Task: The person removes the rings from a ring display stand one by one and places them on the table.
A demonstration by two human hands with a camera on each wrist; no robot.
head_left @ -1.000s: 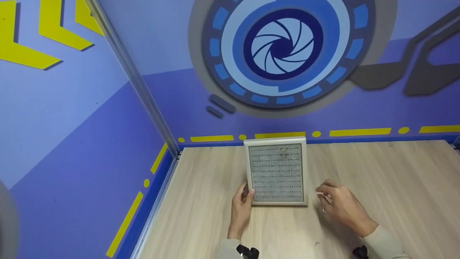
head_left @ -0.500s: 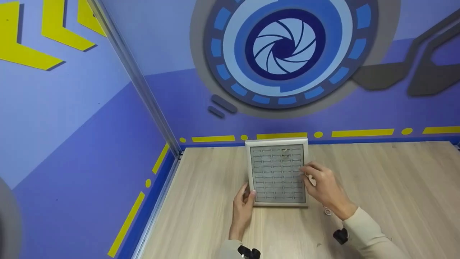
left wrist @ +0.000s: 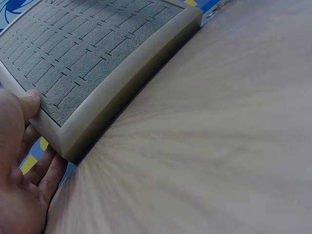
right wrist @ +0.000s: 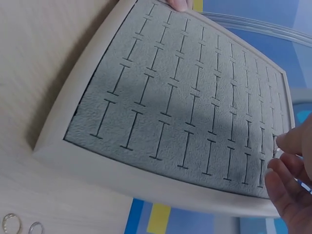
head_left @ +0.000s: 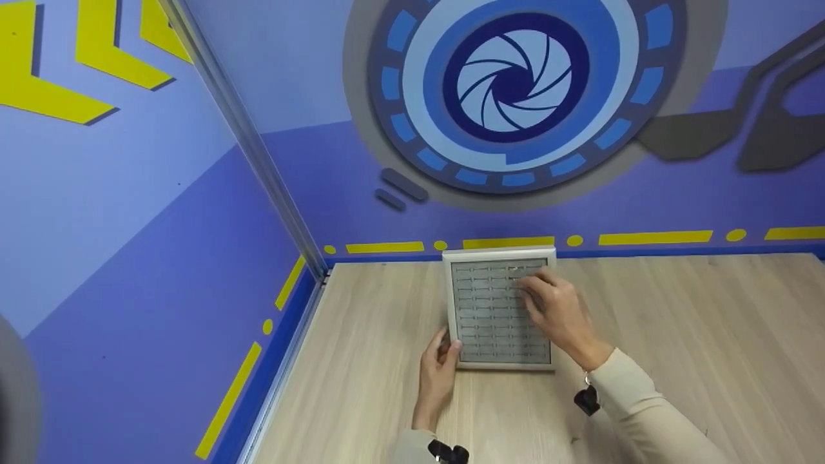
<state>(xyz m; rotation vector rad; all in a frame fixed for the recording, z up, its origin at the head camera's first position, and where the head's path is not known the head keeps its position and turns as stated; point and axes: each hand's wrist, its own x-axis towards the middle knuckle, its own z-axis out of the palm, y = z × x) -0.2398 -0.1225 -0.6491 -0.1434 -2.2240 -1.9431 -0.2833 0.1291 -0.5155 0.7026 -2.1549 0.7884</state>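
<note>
2 rings (right wrist: 19, 225) (loose) beside tray (right wrist: 87, 161)

I count one ring tray (head_left: 500, 309), grey-lined with a pale frame, on one wooden bench (head_left: 696, 322). Two hands are in view: the left hand (head_left: 437, 374) and the right hand (head_left: 557, 312). In the right wrist view I count two small metal rings (right wrist: 19, 225) lying on the bench by the tray's corner. The tray's slotted rows run to about ten across in that view, though I cannot count them surely where the right hand covers the far end. In the head view, one dark strap fitting (head_left: 586, 399) shows at the right wrist and one (head_left: 446, 452) at the left.
</note>
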